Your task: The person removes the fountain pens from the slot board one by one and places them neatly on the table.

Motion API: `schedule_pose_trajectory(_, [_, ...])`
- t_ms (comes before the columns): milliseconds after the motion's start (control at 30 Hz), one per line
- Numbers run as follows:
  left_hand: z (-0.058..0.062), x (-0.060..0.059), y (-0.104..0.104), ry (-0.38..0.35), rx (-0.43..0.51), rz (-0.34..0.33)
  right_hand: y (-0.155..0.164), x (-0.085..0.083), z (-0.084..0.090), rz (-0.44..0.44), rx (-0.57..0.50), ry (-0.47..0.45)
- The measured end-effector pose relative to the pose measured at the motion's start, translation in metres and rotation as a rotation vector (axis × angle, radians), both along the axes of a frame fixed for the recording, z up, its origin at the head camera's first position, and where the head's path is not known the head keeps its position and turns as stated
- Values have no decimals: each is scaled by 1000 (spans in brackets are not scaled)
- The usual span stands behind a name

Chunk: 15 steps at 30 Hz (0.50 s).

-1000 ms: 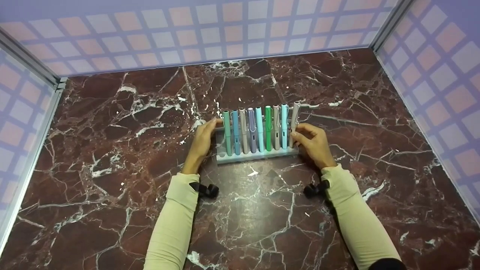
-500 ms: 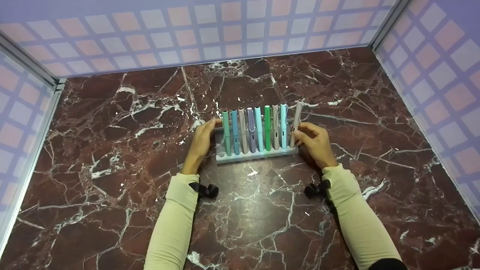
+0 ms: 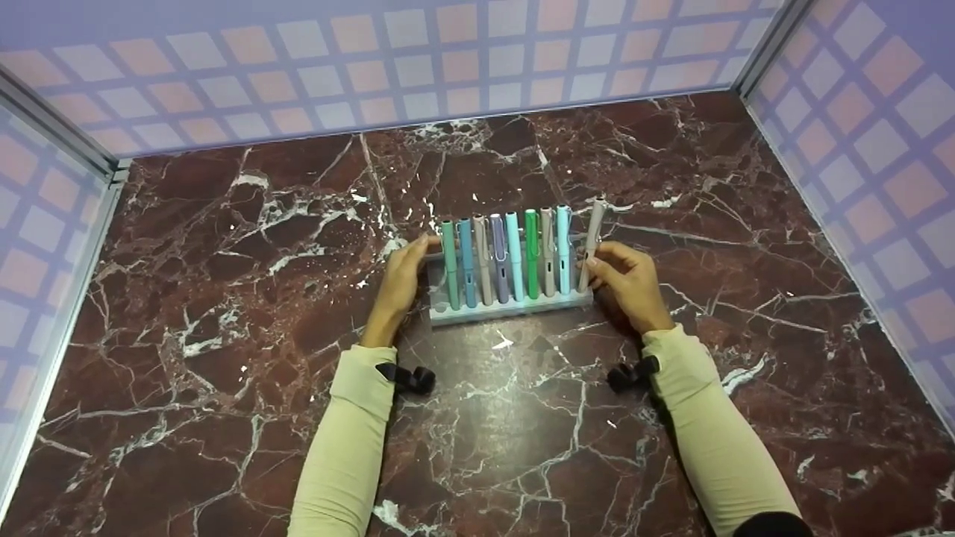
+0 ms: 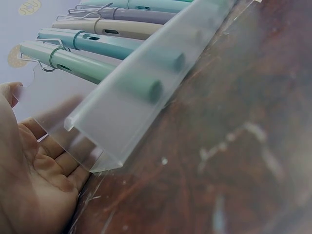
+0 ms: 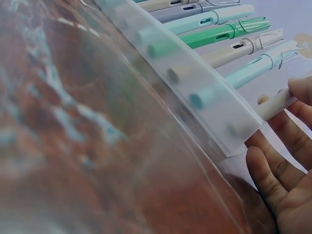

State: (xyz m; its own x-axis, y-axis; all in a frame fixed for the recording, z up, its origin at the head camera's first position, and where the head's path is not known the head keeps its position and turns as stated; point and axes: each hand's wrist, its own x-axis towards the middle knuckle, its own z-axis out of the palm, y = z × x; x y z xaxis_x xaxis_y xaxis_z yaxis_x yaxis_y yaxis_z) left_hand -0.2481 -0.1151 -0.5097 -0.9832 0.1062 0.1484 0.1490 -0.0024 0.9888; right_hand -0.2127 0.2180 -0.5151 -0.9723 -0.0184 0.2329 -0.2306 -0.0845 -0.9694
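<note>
Now our right hand (image 3: 627,287) pinches the beige pen (image 3: 592,240), half-lifted from the rack (image 3: 511,309); our left hand (image 3: 399,282) steadies it, eight pens remaining.

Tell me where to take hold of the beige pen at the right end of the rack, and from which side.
Pinch the beige pen on its upper barrel, coming from the right. That side is open, while the light blue pen crowds its left. The right hand already pinches it there; it leans right, so probably lift along that tilt.

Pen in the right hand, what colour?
Pale beige-grey. The pen pinched by the right hand shows best in the head view.
</note>
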Motion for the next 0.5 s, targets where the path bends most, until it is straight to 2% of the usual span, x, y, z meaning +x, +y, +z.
schedule_pose_trajectory(200, [1,1,0,-28,4,-25,4,2,1,-34,-6,-13])
schedule_pose_trajectory(367, [1,1,-1,10,-44,1,7,3,1,-42,-6,-20])
schedule_pose_trajectory(500, [0,1,-1,12,-57,3,8,3,1,-37,-18,-24])
